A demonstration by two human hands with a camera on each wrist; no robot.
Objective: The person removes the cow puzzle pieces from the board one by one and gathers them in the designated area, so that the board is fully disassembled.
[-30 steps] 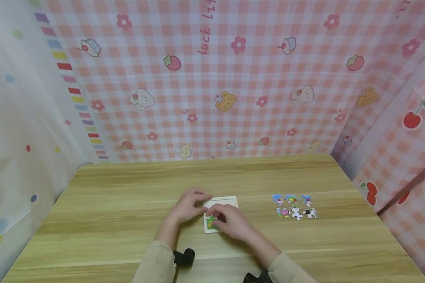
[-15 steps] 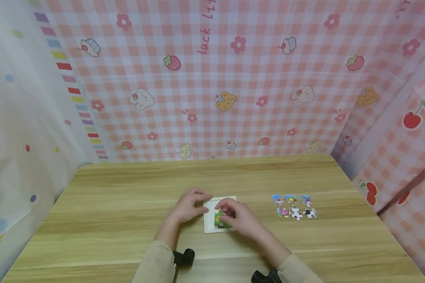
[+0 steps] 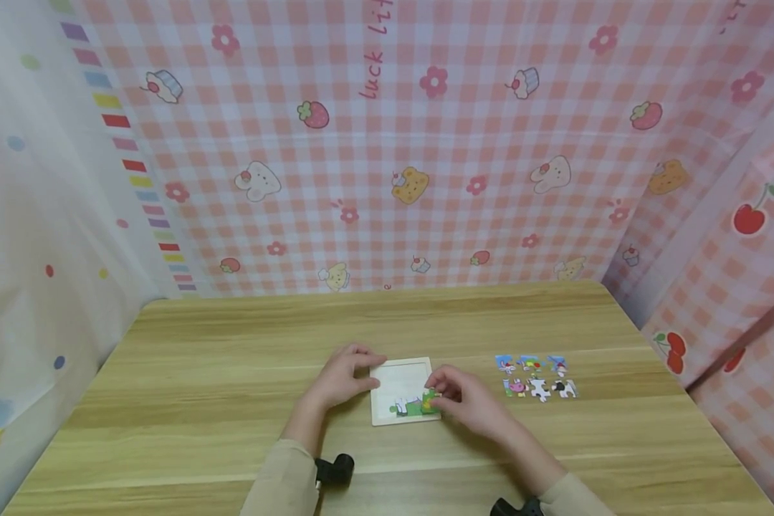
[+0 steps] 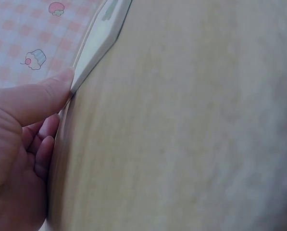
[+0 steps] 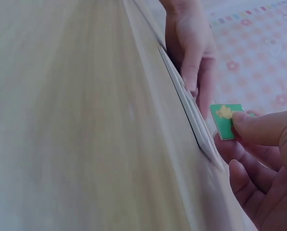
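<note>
A pale square puzzle tray lies on the table. My left hand grips its left side near the far corner, thumb on the rim in the left wrist view. With thumb and fingers, my right hand pinches a green jigsaw piece printed with a yellow leaf shape. In the head view that piece is over the tray's near right part. Left of it, green and white jigsaw pieces lie along the tray's near side; the held piece overlaps them in this view.
On the table to the right lie several loose jigsaw pieces in two rows, with blue, pink and black-and-white prints. A checked curtain hangs behind the wooden table. Black wrist cameras sit at both cuffs.
My right hand has moved right from the tray's left part to its right side, now showing the green piece there. More of the tray is uncovered. My left hand has stayed put.
</note>
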